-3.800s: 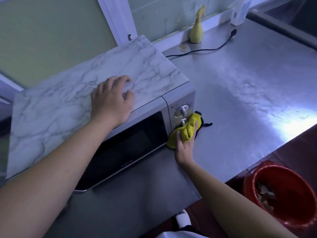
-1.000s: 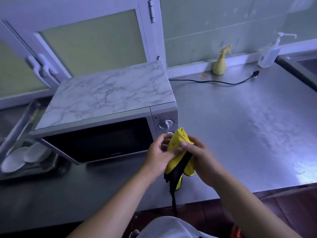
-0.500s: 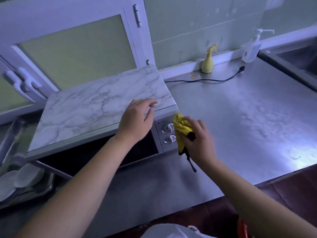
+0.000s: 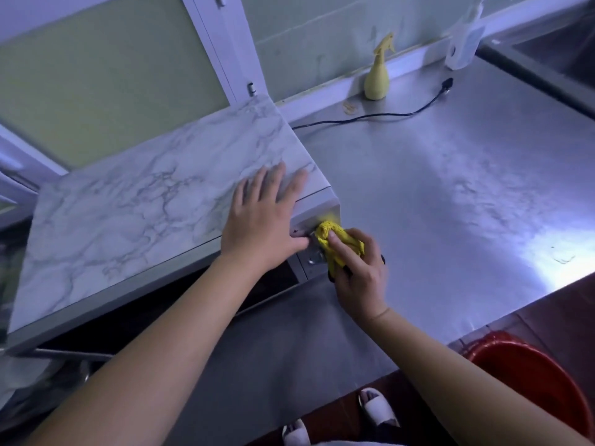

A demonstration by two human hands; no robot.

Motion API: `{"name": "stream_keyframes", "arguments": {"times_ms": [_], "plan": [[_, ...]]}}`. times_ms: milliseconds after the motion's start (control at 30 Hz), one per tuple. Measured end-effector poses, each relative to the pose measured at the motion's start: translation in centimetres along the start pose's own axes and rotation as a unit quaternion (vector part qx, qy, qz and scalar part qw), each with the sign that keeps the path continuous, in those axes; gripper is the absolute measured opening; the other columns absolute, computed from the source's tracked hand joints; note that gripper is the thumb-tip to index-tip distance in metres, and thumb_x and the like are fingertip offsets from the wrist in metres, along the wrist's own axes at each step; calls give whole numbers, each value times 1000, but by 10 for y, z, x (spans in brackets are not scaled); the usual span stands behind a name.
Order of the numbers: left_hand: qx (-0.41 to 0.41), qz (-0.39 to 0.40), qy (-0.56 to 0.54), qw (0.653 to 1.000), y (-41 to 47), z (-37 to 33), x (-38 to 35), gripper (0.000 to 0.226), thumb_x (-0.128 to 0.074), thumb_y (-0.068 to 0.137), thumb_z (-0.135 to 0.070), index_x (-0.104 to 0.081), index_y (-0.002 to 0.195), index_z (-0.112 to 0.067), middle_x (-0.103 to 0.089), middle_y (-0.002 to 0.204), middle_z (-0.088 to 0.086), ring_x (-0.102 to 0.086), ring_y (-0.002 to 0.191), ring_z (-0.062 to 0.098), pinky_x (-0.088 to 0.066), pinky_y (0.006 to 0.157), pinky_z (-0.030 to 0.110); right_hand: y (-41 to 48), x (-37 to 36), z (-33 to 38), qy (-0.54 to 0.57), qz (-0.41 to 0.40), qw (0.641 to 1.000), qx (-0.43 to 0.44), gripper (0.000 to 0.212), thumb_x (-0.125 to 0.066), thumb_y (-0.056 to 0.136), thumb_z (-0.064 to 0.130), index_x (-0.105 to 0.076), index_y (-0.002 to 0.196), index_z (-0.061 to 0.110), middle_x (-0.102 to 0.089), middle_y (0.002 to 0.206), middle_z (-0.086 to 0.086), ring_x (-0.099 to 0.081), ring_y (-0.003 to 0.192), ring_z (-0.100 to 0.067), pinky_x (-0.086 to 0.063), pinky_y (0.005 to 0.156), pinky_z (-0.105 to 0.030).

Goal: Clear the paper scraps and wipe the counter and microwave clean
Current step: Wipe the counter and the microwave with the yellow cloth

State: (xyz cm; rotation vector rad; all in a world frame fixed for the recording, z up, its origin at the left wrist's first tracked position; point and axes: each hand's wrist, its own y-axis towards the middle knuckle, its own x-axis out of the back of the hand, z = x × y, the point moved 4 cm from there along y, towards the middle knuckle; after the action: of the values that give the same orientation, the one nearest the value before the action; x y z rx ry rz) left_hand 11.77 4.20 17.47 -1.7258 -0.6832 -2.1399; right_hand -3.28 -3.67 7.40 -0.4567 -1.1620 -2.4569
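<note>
Your right hand (image 4: 357,272) raised the yellow cloth (image 4: 335,239), clamped in its fingers, onto the microwave (image 4: 145,201) panel; your left hand (image 4: 260,220) lay flat on top. Wiping was underway; the next move likely called for firm downward strokes.

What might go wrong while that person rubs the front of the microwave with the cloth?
1. The cloth, bunched in the right hand, presses right over the knobs; it may turn one or snag on it.
2. The microwave might slide on the smooth counter if the left hand, flat on its top, lifts off.
</note>
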Motion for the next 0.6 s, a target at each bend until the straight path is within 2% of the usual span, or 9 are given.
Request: {"name": "stream_keyframes", "arguments": {"times_ms": [100, 233, 300, 400, 467, 533, 600], "plan": [[-1, -4, 6, 1000, 0, 0, -1, 110, -66, 67, -73, -10, 155, -37, -20, 164, 5, -20, 149, 32, -19, 120, 52, -10, -5, -8, 4, 17, 999, -32, 36, -59, 83, 5, -75, 114, 9, -63, 111, -24, -65, 89, -39, -53, 67, -36], [1, 0, 17, 1000, -1, 1, 0, 109, -63, 68, -76, -11, 155, -36, -21, 164, 5, -21, 149, 31, -22, 119, 52, -30, -13, -17, -8, 97, 993, -65, 46, -79, 71, -8, -77, 112, 13, -65, 110, -22, -67, 87, -40, -56, 61, -39], [3, 2, 18, 1000, -1, 1, 1, 108, -63, 69, -75, -11, 155, -36, -21, 164, 5, -21, 149, 31, -22, 119, 52, -32, -14, -18, 5, 116, 989, -87, 46, -80, 72, -7, -77, 112, 15, -64, 112, -20, -67, 90, -38, -55, 61, -38], [14, 9, 6, 1000, -1, 0, 3, 106, -63, 68, -73, -12, 154, -38, -19, 164, 2, -19, 149, 29, -19, 120, 50, -34, -11, -20, 29, 127, 979, -158, 38, -69, 85, 9, -72, 122, 20, -59, 121, -13, -64, 99, -32, -56, 69, -45], [21, 11, 2, 1000, -1, -1, 4, 106, -63, 67, -73, -13, 154, -40, -19, 164, 0, -19, 149, 28, -18, 120, 49, -38, -1, -22, 60, 121, 970, -204, 43, -61, 88, 10, -66, 129, 22, -56, 123, -7, -58, 104, -21, -54, 78, -49], [25, 9, 0, 1000, -1, -1, 4, 106, -63, 66, -73, -13, 154, -41, -19, 164, 0, -19, 149, 27, -18, 120, 48, -34, 13, -20, 94, 93, 971, -199, 51, -59, 88, 0, -62, 134, 22, -54, 123, -9, -55, 107, -15, -53, 84, -49], [27, 6, -4, 1000, -2, -1, 4, 106, -63, 66, -73, -13, 154, -41, -20, 164, 0, -20, 149, 27, -18, 120, 48, -19, 22, -12, 114, 70, 978, -161, 52, -56, 89, 1, -59, 136, 24, -55, 123, -11, -56, 109, -20, -52, 87, -45]]}}
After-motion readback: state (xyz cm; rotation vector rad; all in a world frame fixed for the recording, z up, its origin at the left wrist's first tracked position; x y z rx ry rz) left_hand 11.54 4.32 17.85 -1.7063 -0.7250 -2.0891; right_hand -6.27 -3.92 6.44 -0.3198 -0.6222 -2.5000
